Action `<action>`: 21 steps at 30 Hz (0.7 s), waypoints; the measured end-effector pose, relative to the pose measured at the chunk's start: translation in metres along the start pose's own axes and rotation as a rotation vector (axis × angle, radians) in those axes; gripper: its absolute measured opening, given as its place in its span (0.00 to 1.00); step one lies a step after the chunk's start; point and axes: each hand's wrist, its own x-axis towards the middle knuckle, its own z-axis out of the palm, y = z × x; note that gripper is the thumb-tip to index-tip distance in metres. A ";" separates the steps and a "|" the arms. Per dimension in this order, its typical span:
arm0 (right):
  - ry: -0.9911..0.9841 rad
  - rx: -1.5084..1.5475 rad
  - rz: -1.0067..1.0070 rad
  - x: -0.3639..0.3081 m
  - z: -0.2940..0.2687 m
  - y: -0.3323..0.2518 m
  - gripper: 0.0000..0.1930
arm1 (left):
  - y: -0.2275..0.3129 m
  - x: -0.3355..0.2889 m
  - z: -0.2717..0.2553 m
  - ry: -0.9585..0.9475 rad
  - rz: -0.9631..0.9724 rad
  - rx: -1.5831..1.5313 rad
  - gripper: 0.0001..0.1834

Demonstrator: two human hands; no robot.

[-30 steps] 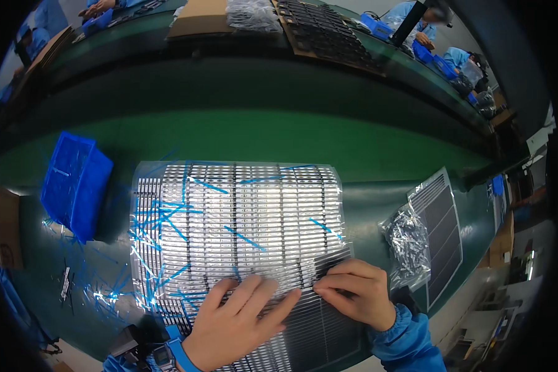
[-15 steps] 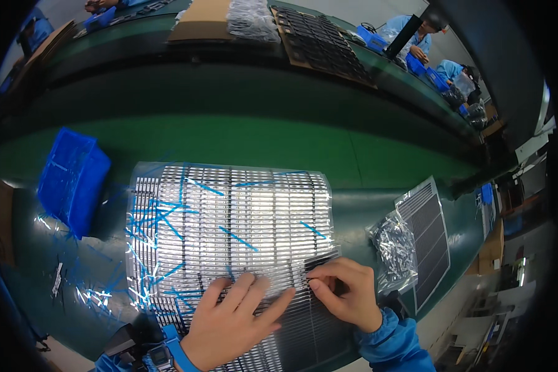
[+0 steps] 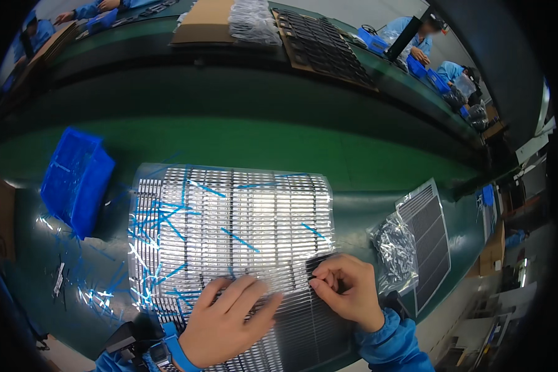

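Note:
A large sheet [image 3: 260, 211] of many narrow silvery strips in rows lies on the green table, with clear film showing at its edges. My left hand [image 3: 232, 322] rests palm down on its near part, fingers spread and the index finger slightly blurred. To the right, my right hand [image 3: 347, 288] is closed in a pinch over the sheet, thumb against index finger. Whatever is between those fingertips is too small to make out; a dark patch [image 3: 315, 265] shows beside them. Loose blue strips [image 3: 240, 240] lie scattered over the sheet, thickest along its left side.
A blue bin [image 3: 74, 180] stands at the left, with shiny scraps [image 3: 99, 301] nearer me. Right of the sheet, a clear bag of silvery pieces [image 3: 394, 254] overlaps a dark striped sheet [image 3: 431, 229]. Across a far bench [image 3: 229, 68], other people work among blue bins.
My left hand's fingers have shifted slightly, the index finger drawing back from the right hand. The right hand keeps its pinch, almost in place.

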 end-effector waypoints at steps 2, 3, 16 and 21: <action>0.000 0.009 0.008 0.000 -0.002 0.001 0.09 | 0.000 0.003 0.001 -0.008 0.005 -0.004 0.14; -0.003 0.017 0.011 0.000 -0.003 0.001 0.09 | 0.001 0.005 0.001 -0.018 0.014 0.001 0.14; -0.049 0.006 -0.052 0.002 -0.004 0.002 0.12 | 0.000 0.016 0.009 -0.088 0.019 0.017 0.16; -0.037 -0.051 -0.053 -0.001 -0.004 0.003 0.11 | 0.000 0.014 0.035 -0.075 0.037 -0.057 0.16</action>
